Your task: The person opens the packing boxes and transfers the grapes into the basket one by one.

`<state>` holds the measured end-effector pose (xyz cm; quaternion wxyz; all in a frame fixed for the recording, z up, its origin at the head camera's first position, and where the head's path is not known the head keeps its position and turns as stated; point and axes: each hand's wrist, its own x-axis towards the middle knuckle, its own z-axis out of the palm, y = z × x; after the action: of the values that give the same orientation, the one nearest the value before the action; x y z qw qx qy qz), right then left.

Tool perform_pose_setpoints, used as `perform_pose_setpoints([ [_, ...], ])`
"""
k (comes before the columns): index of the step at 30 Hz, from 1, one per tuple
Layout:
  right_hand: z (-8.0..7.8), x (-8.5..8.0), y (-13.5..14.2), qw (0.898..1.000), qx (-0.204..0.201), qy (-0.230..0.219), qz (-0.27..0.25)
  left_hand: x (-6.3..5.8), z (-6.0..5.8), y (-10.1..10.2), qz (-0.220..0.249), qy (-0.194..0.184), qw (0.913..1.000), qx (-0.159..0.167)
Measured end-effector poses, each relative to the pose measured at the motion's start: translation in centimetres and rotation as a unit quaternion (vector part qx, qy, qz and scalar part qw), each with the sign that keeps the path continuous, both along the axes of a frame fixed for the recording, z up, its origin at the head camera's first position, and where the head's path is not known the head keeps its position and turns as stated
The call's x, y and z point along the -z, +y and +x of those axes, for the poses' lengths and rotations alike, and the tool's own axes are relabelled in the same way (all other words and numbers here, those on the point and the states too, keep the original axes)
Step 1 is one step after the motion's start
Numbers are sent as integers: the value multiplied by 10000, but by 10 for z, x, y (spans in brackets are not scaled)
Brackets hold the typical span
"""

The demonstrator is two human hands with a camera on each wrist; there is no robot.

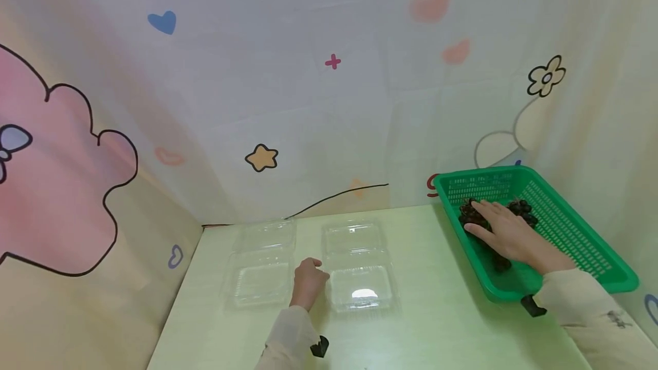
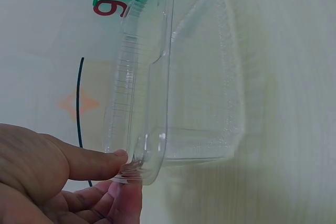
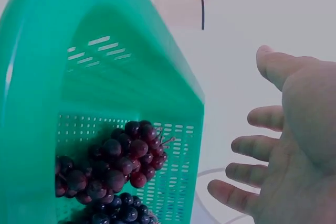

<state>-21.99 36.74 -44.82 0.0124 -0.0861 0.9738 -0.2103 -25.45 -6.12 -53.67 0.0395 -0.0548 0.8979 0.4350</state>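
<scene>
My left hand (image 1: 309,281) is beside the right-hand clear plastic clamshell box (image 1: 362,287). In the left wrist view, its thumb (image 2: 100,163) and fingers pinch a corner of the clear box (image 2: 157,103). Over the green basket (image 1: 576,221) is my right hand (image 1: 506,233), fingers extended above the grapes. A bunch of dark red grapes (image 3: 123,156) lies in the basket, with a blacker bunch (image 3: 123,211) beside it. The right wrist view shows that palm (image 3: 310,140) bare, with the fingers apart and nothing held.
Another clear clamshell box (image 1: 262,284) lies spread open left of my left hand. Both boxes rest on the pale table (image 1: 426,324). Behind is a printed curtain (image 1: 329,107), close to the table's back edge; the basket stands at the right.
</scene>
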Motion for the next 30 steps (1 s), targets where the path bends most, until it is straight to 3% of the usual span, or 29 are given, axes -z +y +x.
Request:
perform_pose_setpoints([
  [18,15,-2,-18,9998,-111,151,2,3,-14,5,-115,221,9996,-98],
  [30,22,-2,-25,9991,-168,372,95,4,-15,10,-101,438,9990,-69],
])
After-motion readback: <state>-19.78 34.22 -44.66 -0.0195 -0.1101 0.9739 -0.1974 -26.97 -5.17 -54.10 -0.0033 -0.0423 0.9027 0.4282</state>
